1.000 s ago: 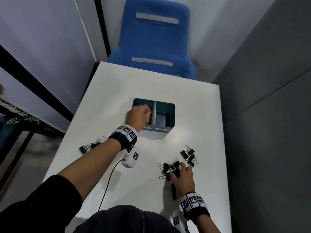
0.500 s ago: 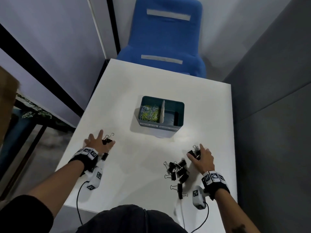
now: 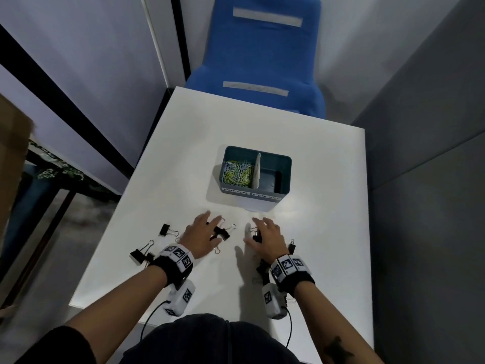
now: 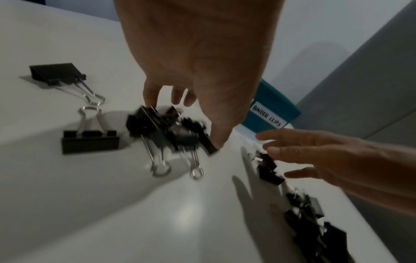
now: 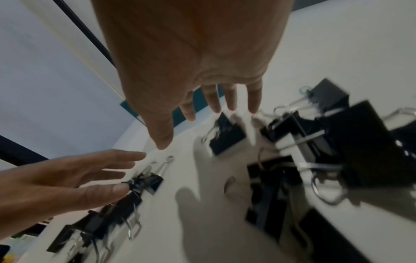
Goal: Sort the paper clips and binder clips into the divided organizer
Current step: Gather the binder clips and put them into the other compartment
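Both hands are converging mid-tabletop (image 3: 315,179) since earlier; left hand (image 3: 200,236) and right hand (image 3: 266,239), fingers spread, are sweeping binder clips (image 3: 221,232) together, gripping nothing. Organizer (image 3: 284,177) sitting just beyond, paper clips (image 3: 237,173) in left compartment.

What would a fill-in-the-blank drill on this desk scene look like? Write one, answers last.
1. The colored paper clips lie in the organizer's ____ compartment.
2. The label on the other compartment reads ____ CLIPS.
3. The chair behind the table is ____.

Missing words: left; BINDER; blue.
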### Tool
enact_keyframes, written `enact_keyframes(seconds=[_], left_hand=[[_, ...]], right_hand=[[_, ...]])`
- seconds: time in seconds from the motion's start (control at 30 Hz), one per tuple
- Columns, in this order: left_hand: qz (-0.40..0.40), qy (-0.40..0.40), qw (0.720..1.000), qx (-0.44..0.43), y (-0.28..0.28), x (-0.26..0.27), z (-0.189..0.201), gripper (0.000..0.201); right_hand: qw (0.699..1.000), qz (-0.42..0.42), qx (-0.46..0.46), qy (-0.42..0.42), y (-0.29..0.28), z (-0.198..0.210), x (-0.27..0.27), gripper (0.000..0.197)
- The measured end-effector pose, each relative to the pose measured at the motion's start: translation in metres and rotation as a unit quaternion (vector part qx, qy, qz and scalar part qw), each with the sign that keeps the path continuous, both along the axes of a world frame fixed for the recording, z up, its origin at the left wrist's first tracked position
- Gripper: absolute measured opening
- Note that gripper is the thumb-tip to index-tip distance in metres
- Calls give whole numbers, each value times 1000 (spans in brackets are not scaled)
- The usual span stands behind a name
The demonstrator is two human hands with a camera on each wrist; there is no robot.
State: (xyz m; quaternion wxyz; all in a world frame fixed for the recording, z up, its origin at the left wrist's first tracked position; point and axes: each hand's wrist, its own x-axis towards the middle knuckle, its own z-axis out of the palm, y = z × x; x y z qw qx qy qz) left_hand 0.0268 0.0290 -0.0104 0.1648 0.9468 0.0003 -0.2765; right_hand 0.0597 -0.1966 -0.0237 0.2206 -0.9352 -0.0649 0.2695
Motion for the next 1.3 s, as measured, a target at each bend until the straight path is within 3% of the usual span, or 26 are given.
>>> enact_keyframes(seconds=[0.13,0.27,0.4,0.47,0.63,0.83,1.0,1.1,1.3], left_hand=[[54,-29,996,68,47,-2,15,73],[105,73,975,181,110,-24,21,99],[173,180,960,129,141,-59,1,132],[205,171,961,73,138,-68,-8,139],[157,65,985,7,116,-63,-18,134],[69,69,995,-11,77,-29,-12,129],[4,56,998,-24,26,-15,-12,114],[-6,35,999,-38,6,-16,-16,103],[34,-1,994,-100,14,-24,-18,92]], right_hand=[[998,-26,-29,-42,-45,13,4,69],[993,-94,-66,7,-104,10,-2,79],[988,-128,-55,60,-123,0,-13,90],[988,-130,-42,65,-113,-2,-18,95],[994,-100,-19,41,-71,-1,-10,99],[995,9,-91,47,-9,10,10,94],[996,68,-56,21,24,5,-1,74],[997,72,-22,22,28,3,-6,70],[998,67,-7,-17,-13,20,-22,87]])
